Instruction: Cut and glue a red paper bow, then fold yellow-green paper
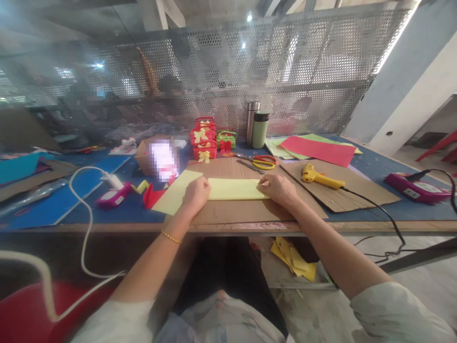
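Observation:
A pale yellow strip of paper (pixel 233 189) lies stretched between my hands over a brown cardboard sheet (pixel 228 213). My left hand (pixel 197 194) is closed at the strip's left end. At the other end, my right hand (pixel 280 188) pinches the strip between thumb and fingers. Under and beside my left hand lies a wider pale yellow sheet (pixel 169 200). Beyond the strip are yellow-and-red handled scissors (pixel 263 163) and a dark flat blade (pixel 250 166). A yellow glue gun (pixel 323 178) rests on another cardboard piece (pixel 352 195) to the right.
Small red boxes with bows (pixel 204 138) and a green box (pixel 226 139) stand at the back, near a green flask (pixel 260 130). Red paper (pixel 319 150) lies back right. Purple power strips (pixel 416 187) and cords are at both sides. A perforated metal screen (pixel 221 85) rises behind.

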Available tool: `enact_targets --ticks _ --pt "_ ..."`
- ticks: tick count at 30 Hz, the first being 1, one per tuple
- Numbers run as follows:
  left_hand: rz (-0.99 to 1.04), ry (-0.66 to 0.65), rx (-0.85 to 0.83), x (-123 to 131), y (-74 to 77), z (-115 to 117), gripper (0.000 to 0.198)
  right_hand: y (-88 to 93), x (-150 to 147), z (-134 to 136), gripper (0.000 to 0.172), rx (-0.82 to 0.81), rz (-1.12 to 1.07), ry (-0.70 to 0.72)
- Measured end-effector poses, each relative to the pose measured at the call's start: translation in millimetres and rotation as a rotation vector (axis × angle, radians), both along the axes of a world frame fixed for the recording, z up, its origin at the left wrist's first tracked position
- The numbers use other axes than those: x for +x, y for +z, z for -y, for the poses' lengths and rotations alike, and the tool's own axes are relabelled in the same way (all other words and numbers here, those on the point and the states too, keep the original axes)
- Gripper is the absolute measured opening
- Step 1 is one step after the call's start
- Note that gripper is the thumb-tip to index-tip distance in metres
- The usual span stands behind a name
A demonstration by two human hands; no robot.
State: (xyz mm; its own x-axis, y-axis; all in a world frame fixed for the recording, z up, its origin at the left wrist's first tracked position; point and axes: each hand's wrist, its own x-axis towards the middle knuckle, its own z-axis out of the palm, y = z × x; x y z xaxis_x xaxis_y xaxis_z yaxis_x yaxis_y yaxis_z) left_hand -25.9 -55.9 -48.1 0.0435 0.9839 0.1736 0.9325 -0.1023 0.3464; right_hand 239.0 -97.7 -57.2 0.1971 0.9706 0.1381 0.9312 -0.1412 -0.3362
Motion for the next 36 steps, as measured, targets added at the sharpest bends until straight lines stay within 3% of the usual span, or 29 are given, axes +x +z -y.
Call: enact_targets --ticks 36 --pt "-0.092 0.022 -0.038 3.1 6.5 3.2 0.028 -1.0 -0.2 0.9 0.027 -0.002 0.008 0.006"
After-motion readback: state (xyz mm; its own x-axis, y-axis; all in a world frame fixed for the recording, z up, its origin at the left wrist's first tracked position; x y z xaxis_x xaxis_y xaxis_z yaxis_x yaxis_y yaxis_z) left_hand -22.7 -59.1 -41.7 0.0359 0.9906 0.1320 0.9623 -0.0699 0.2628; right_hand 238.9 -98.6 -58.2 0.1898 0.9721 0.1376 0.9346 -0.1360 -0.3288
